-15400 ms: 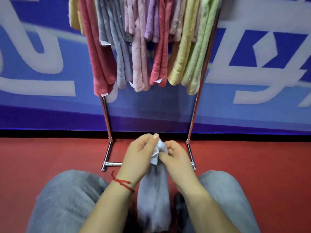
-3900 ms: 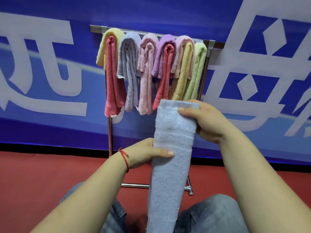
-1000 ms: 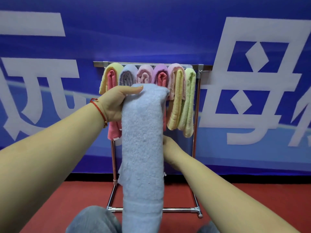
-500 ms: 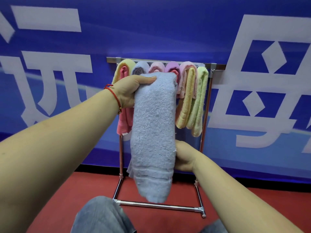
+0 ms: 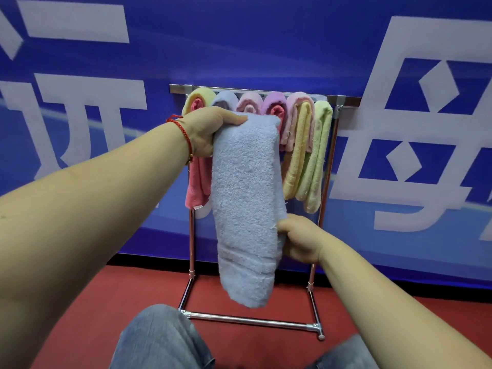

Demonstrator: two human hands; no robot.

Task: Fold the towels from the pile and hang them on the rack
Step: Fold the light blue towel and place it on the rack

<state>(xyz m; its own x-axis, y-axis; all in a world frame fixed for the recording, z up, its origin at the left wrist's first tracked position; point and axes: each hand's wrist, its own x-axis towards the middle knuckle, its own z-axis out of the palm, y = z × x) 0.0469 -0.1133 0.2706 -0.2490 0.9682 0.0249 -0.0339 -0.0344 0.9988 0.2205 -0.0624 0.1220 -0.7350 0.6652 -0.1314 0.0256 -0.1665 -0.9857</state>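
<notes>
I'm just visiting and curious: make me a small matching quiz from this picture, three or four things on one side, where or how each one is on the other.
Things:
1. left hand
2. right hand
3. folded light-blue terry towel
4. pale green towel

States:
A. hangs at the right end of the chrome metal rack
B. grips the blue towel's top
C. held up in front of the rack
D. grips the blue towel's lower right edge

Pairs: 1-B, 2-D, 3-C, 4-A

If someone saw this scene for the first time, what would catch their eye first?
First, the folded light blue towel at centre, gripped at its top by the left hand and lower down by the right hand. Behind it, a metal rack carries pastel towels before a blue banner.
</notes>
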